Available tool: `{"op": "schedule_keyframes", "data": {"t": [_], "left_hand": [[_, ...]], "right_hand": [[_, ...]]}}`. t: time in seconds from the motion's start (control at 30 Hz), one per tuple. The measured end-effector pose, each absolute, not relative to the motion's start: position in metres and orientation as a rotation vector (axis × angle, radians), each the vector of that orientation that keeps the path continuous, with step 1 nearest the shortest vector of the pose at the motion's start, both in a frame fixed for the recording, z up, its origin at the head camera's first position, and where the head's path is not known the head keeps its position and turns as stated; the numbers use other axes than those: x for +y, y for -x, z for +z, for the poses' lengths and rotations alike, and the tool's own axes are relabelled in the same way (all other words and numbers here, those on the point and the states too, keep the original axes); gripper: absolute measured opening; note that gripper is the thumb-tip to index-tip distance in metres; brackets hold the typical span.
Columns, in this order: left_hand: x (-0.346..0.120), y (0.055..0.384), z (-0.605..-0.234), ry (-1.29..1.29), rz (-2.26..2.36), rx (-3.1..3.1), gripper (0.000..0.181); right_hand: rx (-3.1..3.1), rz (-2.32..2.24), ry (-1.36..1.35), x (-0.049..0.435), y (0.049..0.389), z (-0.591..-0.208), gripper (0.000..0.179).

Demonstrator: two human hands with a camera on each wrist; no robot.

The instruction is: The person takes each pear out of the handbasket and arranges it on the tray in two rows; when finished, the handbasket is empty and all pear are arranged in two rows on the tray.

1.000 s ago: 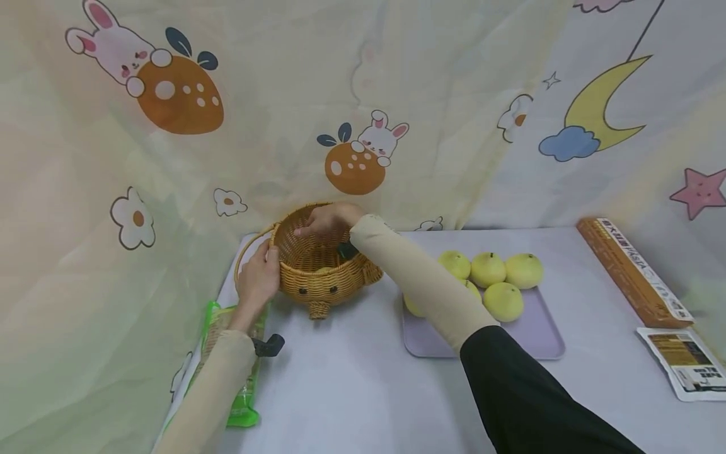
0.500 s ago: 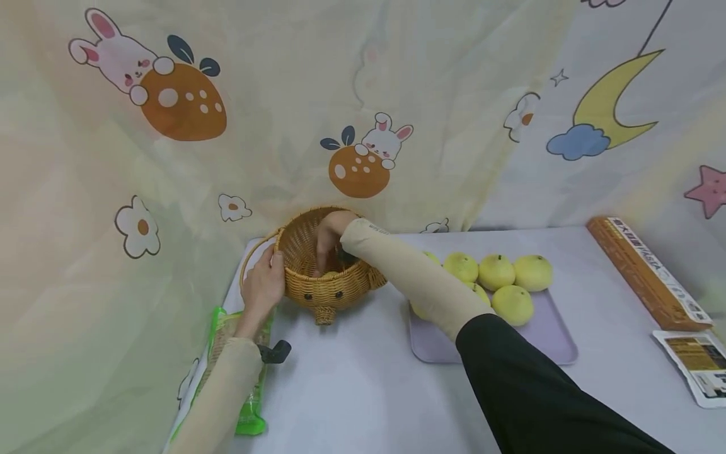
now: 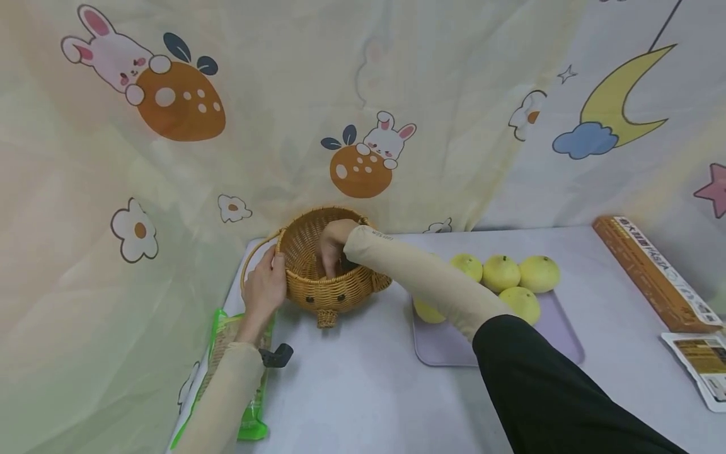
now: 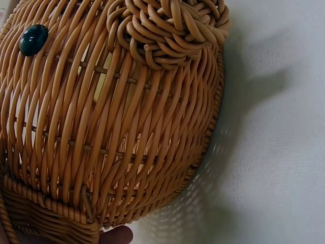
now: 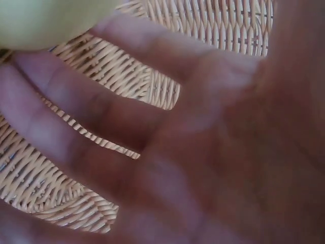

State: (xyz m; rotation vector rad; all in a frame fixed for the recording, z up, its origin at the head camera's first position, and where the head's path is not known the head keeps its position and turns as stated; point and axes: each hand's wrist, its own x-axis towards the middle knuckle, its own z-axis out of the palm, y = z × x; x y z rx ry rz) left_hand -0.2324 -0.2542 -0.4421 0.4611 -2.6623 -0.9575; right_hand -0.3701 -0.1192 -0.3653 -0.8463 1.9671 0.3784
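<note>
A woven wicker basket (image 3: 306,290) with dark bead eyes and a snout stands at the back left of the table. My left hand (image 3: 263,280) grips its left side, thumb at the rim; in the left wrist view a fingertip (image 4: 118,236) shows below the woven ear. Down inside the basket is my right hand (image 3: 334,246), its fingertips hidden behind the front wall in the head view. From the right wrist, its fingers stretch, spread apart, toward a pale yellow-green pear (image 5: 51,20), right at the fruit's edge.
Several yellow-green pears (image 3: 539,274) lie on a lilac tray (image 3: 558,343), partly covered by my right sleeve. A green-edged packet (image 3: 252,416) lies under my left forearm. At the right are a brown box (image 3: 652,277) and a flat pouch (image 3: 700,366). Printed cloth hangs behind.
My right hand has gone from over the basket's opening down into it, fingers now pointing downward. The left hand keeps its hold on the basket. The head view has shifted slightly.
</note>
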Motion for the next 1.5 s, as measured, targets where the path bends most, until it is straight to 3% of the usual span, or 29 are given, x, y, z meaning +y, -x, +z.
{"op": "schedule_keyframes", "data": {"t": [0.6, 0.83, 1.17, 1.5], "left_hand": [[-0.253, 0.229, -0.44, -0.464, -0.949, -2.668, 0.066], [-0.254, 0.23, -0.44, -0.464, -0.956, -2.665, 0.064], [-0.254, 0.23, -0.44, -0.465, -0.964, -2.66, 0.065], [-0.252, 0.232, -0.441, -0.47, -0.966, -2.654, 0.065]], "right_hand": [[1.888, 0.277, 0.898, -0.118, 0.369, -0.37, 0.07], [1.883, -0.025, 0.9, -0.109, 0.372, -0.365, 0.05], [2.023, -0.176, 0.983, -0.096, 0.38, -0.346, 0.057], [1.84, -0.167, 0.725, -0.089, 0.368, -0.339, 0.072]]}}
